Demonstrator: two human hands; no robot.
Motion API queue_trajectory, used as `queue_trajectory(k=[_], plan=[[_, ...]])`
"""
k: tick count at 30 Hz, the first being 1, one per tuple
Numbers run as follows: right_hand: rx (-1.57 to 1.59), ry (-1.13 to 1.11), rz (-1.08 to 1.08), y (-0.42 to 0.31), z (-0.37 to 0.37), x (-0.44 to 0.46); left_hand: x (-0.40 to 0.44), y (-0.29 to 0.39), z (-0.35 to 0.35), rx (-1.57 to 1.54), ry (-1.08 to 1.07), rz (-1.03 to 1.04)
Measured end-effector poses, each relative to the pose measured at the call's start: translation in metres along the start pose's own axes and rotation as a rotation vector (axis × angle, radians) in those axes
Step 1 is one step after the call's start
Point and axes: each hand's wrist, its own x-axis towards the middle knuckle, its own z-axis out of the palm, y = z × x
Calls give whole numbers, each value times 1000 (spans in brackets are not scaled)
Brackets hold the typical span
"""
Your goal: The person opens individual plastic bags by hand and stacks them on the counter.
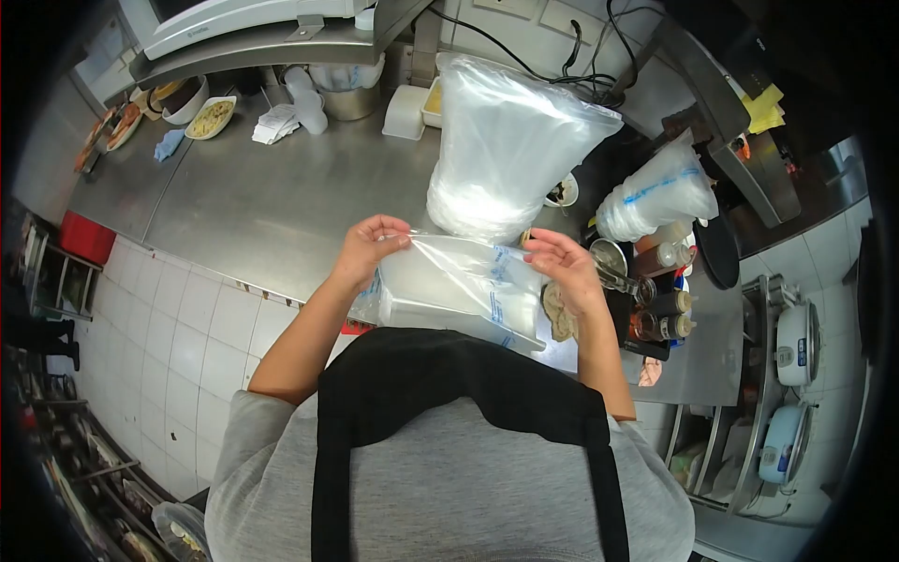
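Observation:
A clear plastic bag with blue print (496, 292) is stretched out in front of me, over a white box-like container (421, 314) close to my apron. At the bag's upper left edge, my left hand (371, 249) pinches the film between thumb and fingers. My right hand (569, 272) is at the bag's upper right corner, fingers curled toward the thumb around the film's edge. Just beyond the bag stands a large, full clear plastic sack (510, 140) of pale contents. A crumpled beige cloth (559, 314) lies beside my right hand.
Sauce bottles (663, 326) and a smaller blue-printed bag (658, 192) crowd the right. Along the back of the steel counter (309, 201) are a food dish (211, 118), paper slips (275, 124) and a metal pot (349, 98). A shelf (281, 47) overhangs the back left.

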Motion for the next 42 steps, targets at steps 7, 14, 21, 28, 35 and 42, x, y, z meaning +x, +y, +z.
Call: queue_trajectory(k=[7, 14, 21, 28, 35, 42], plan=[[-448, 165, 100, 82, -17, 12, -4, -22, 3, 104, 44, -5], [321, 163, -179, 40, -7, -1, 0, -1, 10, -132, -46, 126], [111, 93, -639, -78, 27, -64, -50, 109, 52, -101, -266, 695], [-24, 253, -829, -103, 41, -64, -59, 143, 80, 21, -74, 704], [199, 247, -477, -34, 14, 13, 13, 80, 68, -206, -31, 239], [315, 263, -334, -27, 2, 19, 32, 62, 50, -47, -53, 286]])
